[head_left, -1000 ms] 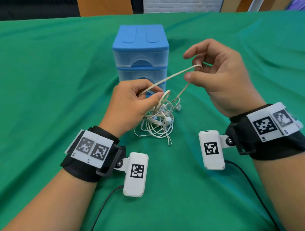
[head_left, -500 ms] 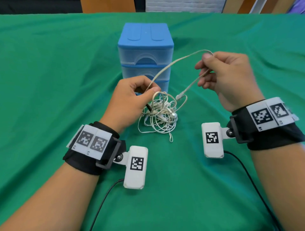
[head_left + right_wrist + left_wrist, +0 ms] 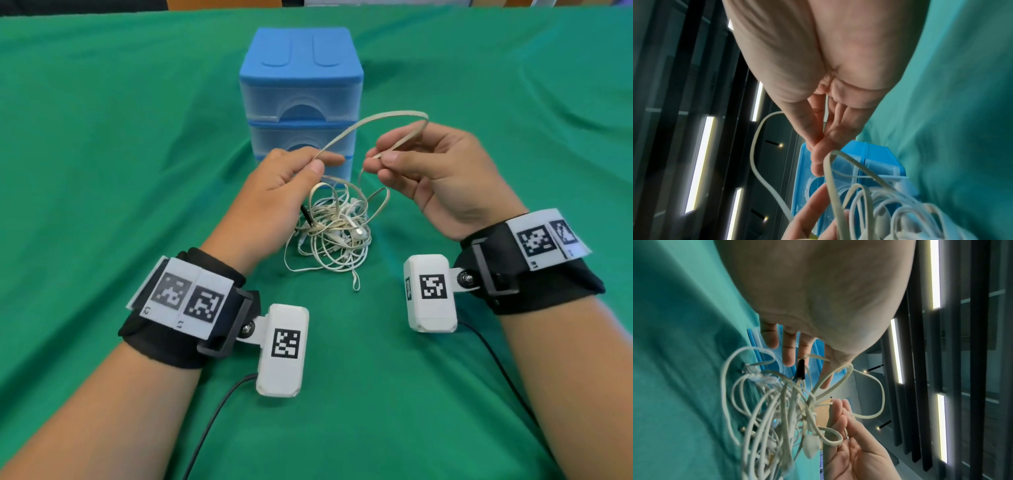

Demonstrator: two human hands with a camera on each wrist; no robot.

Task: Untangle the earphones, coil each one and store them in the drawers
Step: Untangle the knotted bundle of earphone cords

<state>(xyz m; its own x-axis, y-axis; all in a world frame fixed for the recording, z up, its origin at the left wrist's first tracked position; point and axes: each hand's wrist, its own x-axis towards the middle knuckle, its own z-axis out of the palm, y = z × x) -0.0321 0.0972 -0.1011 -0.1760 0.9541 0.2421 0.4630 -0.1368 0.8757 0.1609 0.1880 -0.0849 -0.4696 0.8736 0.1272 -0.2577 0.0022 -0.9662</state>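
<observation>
A tangle of white earphones [image 3: 330, 234] lies on the green cloth just in front of a blue three-drawer box [image 3: 301, 85], whose drawers are pushed in. A flat cream cable [image 3: 383, 118] rises from the tangle in an arch between both hands. My left hand [image 3: 317, 164] pinches one end of the arch between thumb and forefinger. My right hand [image 3: 380, 159] pinches the other end the same way, close to the left hand. The tangle [image 3: 777, 410] hangs under the left palm in the left wrist view, with a black plug [image 3: 800, 369]. The cable [image 3: 830, 172] crosses the right fingertips.
The green cloth [image 3: 102, 171] covers the whole table. Black leads [image 3: 212, 421] run from the wrist cameras toward me across the near cloth. The table's far edge is behind the drawer box.
My right hand has come down and left toward my left hand, so the cable between them now bows up in a loop. The left hand has lifted slightly.
</observation>
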